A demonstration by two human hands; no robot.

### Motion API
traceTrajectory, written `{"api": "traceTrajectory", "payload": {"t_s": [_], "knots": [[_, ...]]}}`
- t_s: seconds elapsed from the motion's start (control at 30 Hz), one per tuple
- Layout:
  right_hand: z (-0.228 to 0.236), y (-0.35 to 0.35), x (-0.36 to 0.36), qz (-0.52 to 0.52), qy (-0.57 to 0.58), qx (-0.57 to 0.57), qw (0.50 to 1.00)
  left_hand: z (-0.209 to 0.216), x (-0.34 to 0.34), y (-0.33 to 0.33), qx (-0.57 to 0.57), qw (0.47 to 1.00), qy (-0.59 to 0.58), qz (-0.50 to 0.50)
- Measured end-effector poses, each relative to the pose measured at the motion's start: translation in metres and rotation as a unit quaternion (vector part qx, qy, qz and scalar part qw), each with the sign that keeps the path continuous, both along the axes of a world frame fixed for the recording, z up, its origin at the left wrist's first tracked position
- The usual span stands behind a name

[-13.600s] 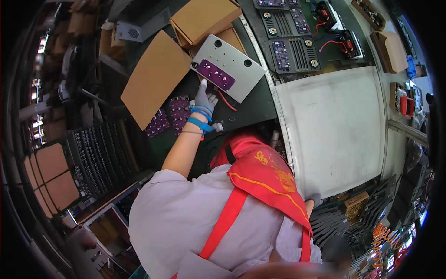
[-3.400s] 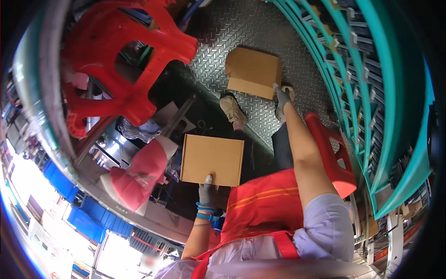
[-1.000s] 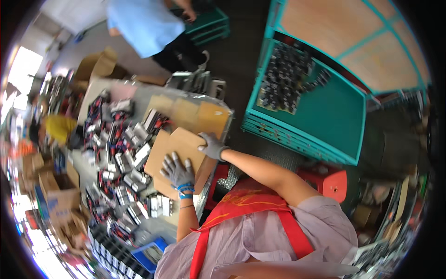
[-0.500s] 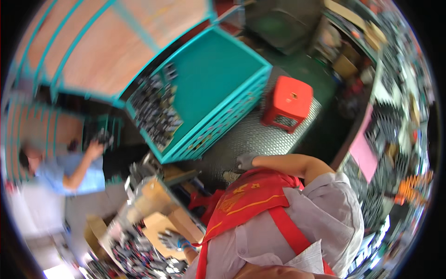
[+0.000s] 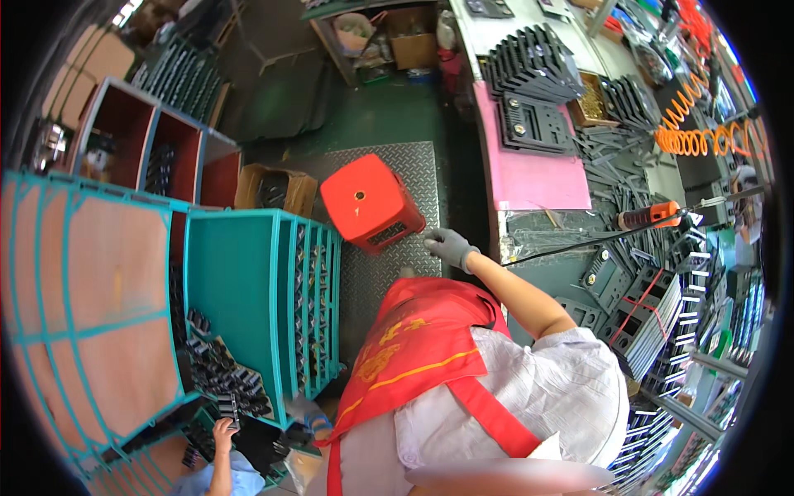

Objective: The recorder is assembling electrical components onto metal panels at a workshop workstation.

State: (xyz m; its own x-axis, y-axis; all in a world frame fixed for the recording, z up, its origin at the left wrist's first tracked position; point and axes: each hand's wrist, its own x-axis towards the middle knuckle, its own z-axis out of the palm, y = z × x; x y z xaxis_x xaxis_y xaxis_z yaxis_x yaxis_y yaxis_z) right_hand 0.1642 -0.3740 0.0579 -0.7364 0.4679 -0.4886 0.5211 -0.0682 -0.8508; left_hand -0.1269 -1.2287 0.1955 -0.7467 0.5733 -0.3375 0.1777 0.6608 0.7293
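My right hand, in a grey glove, reaches forward from my bare forearm over the checker-plate floor. Its fingers are curled and I see nothing in them. It hangs just right of a red plastic stool, close to the stool's corner but apart from it. To the hand's right runs the edge of a workbench. My left hand is hidden; my red vest fills the lower middle of the view.
A teal wire cage cart with black parts stands on the left. A cardboard box sits behind the stool. The bench carries a pink mat, black trays, an orange-handled tool and an orange coiled hose. Another person's hand works at lower left.
The view has swung round from the teal cart and box-covered table to the stool and the bench. My gloved right hand has left the cardboard box and now hangs beside the stool.
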Motion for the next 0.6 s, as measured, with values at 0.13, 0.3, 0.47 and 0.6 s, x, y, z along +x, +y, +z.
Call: {"api": "traceTrajectory", "payload": {"t_s": [0.13,0.3,0.47,0.6], "knots": [[0.013,0.017,0.023,0.007,0.047,-0.041,0.998,-0.049,-0.038,0.150,-0.085,0.993,0.077,0.032],[0.044,0.057,0.052,-0.171,0.129,-0.123,0.969,-0.226,-0.050,0.431,-0.140,0.982,-0.040,-0.118],[0.065,0.140,0.060,-0.360,0.185,-0.162,0.900,-0.327,-0.066,0.662,-0.087,0.867,0.014,-0.490],[0.085,0.220,0.052,-0.411,0.085,0.018,0.907,-0.260,-0.150,0.810,-0.234,0.893,-0.042,-0.382]]}}
